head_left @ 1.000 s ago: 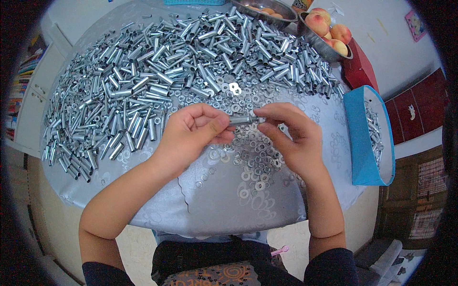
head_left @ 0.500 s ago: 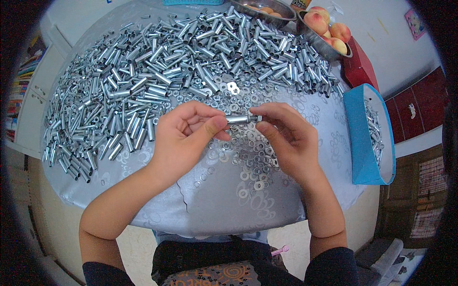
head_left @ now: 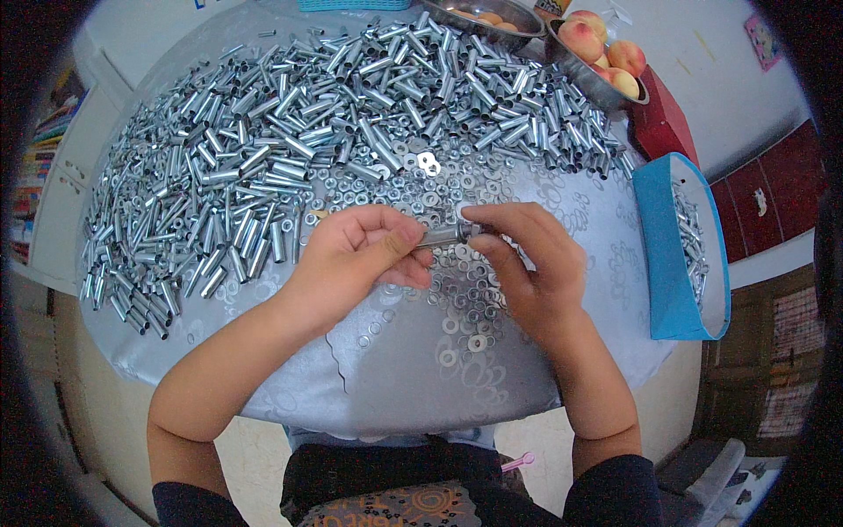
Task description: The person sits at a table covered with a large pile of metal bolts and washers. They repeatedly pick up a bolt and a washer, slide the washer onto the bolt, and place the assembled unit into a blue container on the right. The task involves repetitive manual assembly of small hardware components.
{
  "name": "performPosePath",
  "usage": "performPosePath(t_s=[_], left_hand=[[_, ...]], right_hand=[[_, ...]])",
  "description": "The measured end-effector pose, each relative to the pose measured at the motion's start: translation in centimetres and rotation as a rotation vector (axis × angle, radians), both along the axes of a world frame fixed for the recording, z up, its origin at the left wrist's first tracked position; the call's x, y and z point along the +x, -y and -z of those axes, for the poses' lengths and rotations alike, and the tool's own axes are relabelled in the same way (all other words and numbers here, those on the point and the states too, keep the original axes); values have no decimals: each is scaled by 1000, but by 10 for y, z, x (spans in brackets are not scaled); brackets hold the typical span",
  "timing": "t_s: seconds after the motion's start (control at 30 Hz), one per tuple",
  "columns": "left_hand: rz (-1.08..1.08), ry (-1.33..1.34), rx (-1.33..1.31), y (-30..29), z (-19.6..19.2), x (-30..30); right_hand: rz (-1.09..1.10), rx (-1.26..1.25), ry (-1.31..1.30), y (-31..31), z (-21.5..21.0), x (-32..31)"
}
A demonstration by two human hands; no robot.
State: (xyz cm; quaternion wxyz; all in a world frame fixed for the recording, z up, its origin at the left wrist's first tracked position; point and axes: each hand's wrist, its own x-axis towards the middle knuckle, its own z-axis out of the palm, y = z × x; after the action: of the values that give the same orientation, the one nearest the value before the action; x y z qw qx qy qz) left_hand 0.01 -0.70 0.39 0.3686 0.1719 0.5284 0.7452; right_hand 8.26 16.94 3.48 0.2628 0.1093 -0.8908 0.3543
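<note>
My left hand [head_left: 360,255] pinches a shiny metal sleeve anchor [head_left: 441,236] between thumb and fingers, holding it nearly level above the table. At its right end, which looks like a washer and nut, the thumb and forefinger of my right hand [head_left: 536,259] close round it; the fingertips partly hide that end. Beneath and beyond the hands lie many loose washers [head_left: 477,342] and nuts [head_left: 329,183]. A big heap of metal sleeves [head_left: 290,114] spreads over the far and left parts of the table.
At the right edge stands a blue fabric bin [head_left: 659,255] with metal pieces inside. Peaches [head_left: 581,40] fill a steel bowl [head_left: 606,95] at the back right, beside a red box [head_left: 663,123]. A dark thread [head_left: 337,364] lies near the front of the patterned tablecloth [head_left: 290,378].
Both hands have come slightly nearer to me with the sleeve anchor. My right fingers have shifted about its end, and the forefinger now reaches straighter across it.
</note>
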Motion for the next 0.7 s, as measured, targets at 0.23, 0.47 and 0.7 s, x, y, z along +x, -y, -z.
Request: performPosePath(t_s=[0.23,0.47,0.7], left_hand=[[35,108,-22,-1,1,-1],[99,106,-37,1,4,-2],[124,179,0,2,8,-7]], right_hand=[[-68,-248,37,-2,6,-2],[-111,63,-57,-5,-4,1],[-138,-12,27,-9,-10,-1]])
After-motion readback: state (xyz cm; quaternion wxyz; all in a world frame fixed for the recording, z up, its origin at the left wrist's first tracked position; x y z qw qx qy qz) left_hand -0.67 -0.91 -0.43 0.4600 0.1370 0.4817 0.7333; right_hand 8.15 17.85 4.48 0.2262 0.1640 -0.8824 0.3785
